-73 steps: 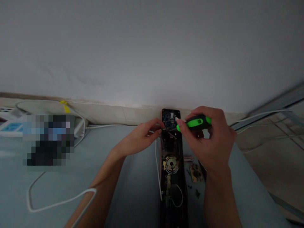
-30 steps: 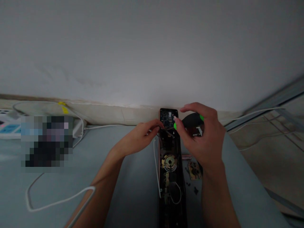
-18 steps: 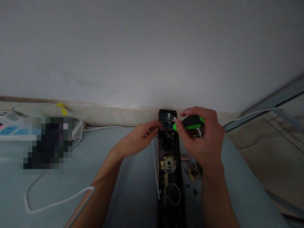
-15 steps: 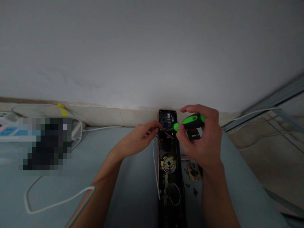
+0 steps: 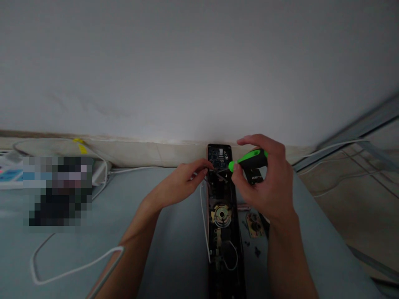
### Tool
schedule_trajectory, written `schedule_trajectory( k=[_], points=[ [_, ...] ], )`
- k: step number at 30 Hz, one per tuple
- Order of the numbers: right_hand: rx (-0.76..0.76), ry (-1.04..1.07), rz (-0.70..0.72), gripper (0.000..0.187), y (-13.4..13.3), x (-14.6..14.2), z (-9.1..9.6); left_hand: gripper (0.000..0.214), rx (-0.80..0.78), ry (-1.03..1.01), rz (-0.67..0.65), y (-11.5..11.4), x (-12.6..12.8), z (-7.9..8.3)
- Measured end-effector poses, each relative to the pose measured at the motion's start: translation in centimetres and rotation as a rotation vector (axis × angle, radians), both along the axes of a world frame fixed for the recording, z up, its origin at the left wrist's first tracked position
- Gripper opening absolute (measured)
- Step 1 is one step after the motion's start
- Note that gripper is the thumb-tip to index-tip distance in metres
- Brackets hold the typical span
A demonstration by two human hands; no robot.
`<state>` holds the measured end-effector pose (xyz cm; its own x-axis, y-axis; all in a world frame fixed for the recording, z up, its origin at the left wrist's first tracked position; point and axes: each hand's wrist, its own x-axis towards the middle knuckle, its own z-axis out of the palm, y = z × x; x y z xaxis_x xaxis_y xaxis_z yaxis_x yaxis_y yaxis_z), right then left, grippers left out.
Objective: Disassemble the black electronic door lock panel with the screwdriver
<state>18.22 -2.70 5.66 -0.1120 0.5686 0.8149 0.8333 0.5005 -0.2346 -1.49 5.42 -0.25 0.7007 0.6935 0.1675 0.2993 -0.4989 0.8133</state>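
A long black door-lock body lies opened on the blue-grey table, its far end against the wall. A brass round part and a small blue circuit board show inside. My right hand is closed around a green and black screwdriver, whose tip points left into the lock's upper section. My left hand pinches the lock's left edge beside the board, fingers closed on it.
A white cable loops over the table at the left. A white power strip sits far left by the wall. Small screws and a brass plate lie right of the lock. Another white cable runs along the right.
My right hand has twisted the screwdriver handle between its fingers, with the green side turning into view. The left hand has stayed on the lock. The view has shifted slightly.
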Motion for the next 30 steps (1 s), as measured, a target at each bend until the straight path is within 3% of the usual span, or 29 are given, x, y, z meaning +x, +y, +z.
schedule_trajectory(
  k=[5, 11, 16, 21, 26, 30],
  points=[
    [0.032, 0.044, -0.033, 0.039, 0.2, -0.05, -0.2, 0.029, 0.018, 0.003, 0.001, -0.02, 0.04, 0.09],
    [0.002, 0.035, 0.022, 0.047, 0.0, -0.13, -0.07, 0.029, 0.003, 0.015, 0.012, 0.04, 0.06, -0.04],
    [-0.017, 0.08, -0.053, 0.033, -0.11, -0.17, -0.08, 0.03, 0.004, 0.025, 0.013, 0.05, 0.07, -0.05],
    [-0.078, 0.05, -0.012, 0.045, -0.36, 0.0, 0.14, 0.029, 0.011, 0.04, 0.0, 0.03, -0.14, 0.07],
    [-0.031, 0.057, -0.08, 0.032, -0.49, 0.02, 0.39, 0.027, 0.072, 0.03, 0.035, 0.42, -0.42, -0.21],
    [-0.016, 0.095, -0.059, 0.035, -0.75, 0.06, 0.77, 0.03, 0.196, -0.013, 0.126, 0.52, -0.41, 0.06]
  ],
)
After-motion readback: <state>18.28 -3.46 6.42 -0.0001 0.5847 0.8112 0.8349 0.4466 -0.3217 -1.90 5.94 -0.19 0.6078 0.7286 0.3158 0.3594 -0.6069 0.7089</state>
